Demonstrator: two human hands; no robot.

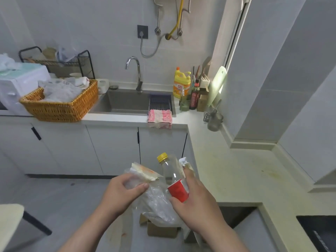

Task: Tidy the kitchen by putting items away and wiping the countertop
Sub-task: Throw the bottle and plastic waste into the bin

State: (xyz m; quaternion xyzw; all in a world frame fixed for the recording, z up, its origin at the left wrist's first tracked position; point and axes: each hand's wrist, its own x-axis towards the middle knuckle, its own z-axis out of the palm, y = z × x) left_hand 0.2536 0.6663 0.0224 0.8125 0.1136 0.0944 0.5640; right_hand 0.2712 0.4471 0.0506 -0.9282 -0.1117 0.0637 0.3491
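1. Head view, task thing: clear plastic bottle (171,171) with yellow screw cap (162,157) and red label (178,190). Held in mid-air, low centre, in front of white cabinet doors (112,148) and just left of white countertop (236,170).
2. Long axis near upright, leaning slightly left. Cap end up and away, base end down toward the palm.
3. Right hand (196,202): fingers curled round the labelled lower part, thumb pressed on the label's near side, index finger stretched up along the bottle's right side.
4. White crumpled tissue (183,161) at that index fingertip, against the bottle. Pinched or only touching, cannot tell.
5. Left hand (120,193): narrow pinch, thumb tip closed against curled fingers. Grips clear crinkled plastic bag (156,202) together with flat white-and-orange wrapper (145,172), which sticks out up and right from the pinch.
6. Bag hangs between both hands, touching the bottle's left side, lower end above brown cardboard box (161,230) on the floor.
7. Far counter: steel sink (127,102) with chrome faucet (136,73) behind it. Pink patterned cloth (160,116) draped over the counter's front edge, at the sink's right front corner.
8. Woven wicker basket (60,106) holding white cloths, left of the sink, overhanging the counter edge.
9. Yellow dish-soap jug (181,84) and dark glass bottle (194,96) in the corner right of the sink.
10. Yellowish stains on the countertop's right run.
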